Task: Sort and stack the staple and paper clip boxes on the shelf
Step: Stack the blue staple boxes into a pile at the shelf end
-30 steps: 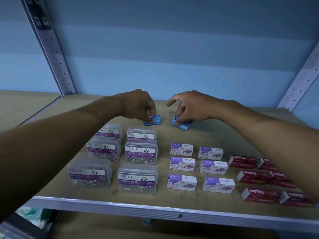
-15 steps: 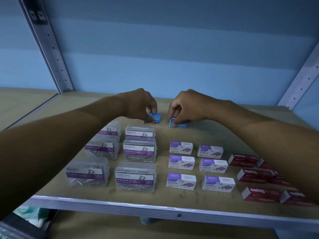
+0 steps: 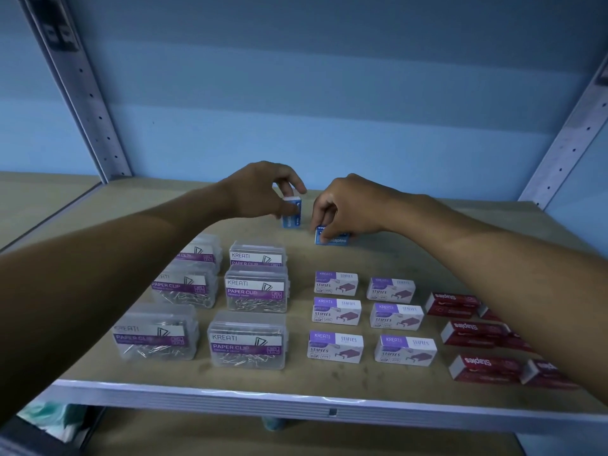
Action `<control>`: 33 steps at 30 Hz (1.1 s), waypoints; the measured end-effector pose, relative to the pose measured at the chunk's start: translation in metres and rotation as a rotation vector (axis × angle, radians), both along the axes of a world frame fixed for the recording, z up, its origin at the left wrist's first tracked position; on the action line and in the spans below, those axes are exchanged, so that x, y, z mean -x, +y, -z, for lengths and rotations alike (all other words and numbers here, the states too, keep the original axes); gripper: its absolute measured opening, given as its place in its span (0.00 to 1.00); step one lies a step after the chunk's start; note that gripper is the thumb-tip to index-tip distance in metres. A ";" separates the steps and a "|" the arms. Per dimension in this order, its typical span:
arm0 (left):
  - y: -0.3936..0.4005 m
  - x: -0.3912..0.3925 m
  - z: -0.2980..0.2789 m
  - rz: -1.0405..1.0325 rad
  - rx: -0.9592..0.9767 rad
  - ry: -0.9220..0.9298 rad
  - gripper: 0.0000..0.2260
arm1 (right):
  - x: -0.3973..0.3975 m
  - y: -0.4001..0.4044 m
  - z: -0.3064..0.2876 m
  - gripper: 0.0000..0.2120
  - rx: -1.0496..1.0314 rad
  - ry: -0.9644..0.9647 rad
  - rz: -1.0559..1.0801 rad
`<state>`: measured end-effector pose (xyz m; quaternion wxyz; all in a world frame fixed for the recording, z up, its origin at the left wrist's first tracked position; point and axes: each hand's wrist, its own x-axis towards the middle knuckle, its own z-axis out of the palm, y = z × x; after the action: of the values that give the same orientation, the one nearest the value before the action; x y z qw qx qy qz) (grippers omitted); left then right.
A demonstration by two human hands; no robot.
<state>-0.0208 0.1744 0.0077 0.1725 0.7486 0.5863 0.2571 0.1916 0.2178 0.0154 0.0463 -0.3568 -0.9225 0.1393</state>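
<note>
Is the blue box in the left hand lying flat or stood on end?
On end: the blue box in the left hand stands taller than wide, white end up.

A pale blue wall [image 3: 329,93] fills the background, crossed by faint horizontal bands of lighter and darker tone. Two grey perforated metal uprights [image 3: 82,93] lean in at the left and right edges. The wooden shelf board [image 3: 329,373] is tan and scuffed, with a light metal front edge [image 3: 230,401]. The lighting is dim and bluish.
</note>
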 end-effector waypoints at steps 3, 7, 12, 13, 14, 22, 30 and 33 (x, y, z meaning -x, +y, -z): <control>-0.005 0.000 0.000 0.005 0.036 -0.086 0.09 | 0.000 -0.001 0.000 0.08 0.002 -0.003 -0.001; -0.010 0.006 0.001 0.014 0.065 -0.041 0.10 | 0.001 -0.001 0.000 0.07 -0.002 -0.011 -0.003; -0.011 0.018 0.002 0.029 0.067 0.192 0.11 | 0.000 -0.004 -0.002 0.08 -0.012 -0.020 0.003; -0.011 0.019 0.002 0.018 0.067 0.210 0.11 | 0.001 -0.004 -0.002 0.08 -0.018 -0.022 0.001; -0.012 0.019 0.003 0.007 0.068 0.224 0.11 | 0.001 -0.005 -0.002 0.09 -0.024 -0.024 -0.001; -0.018 0.016 0.003 -0.026 0.057 0.216 0.11 | -0.004 -0.008 0.000 0.16 0.013 -0.002 0.021; -0.025 -0.006 -0.010 -0.094 0.004 0.146 0.08 | -0.025 -0.011 -0.004 0.10 -0.014 0.110 0.090; -0.032 -0.033 -0.026 -0.115 -0.038 0.095 0.07 | -0.045 -0.021 -0.013 0.10 0.028 0.219 0.134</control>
<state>0.0126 0.1428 0.0338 0.1153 0.7280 0.6310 0.2418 0.2366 0.1968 0.0282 0.1509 -0.4011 -0.8839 0.1871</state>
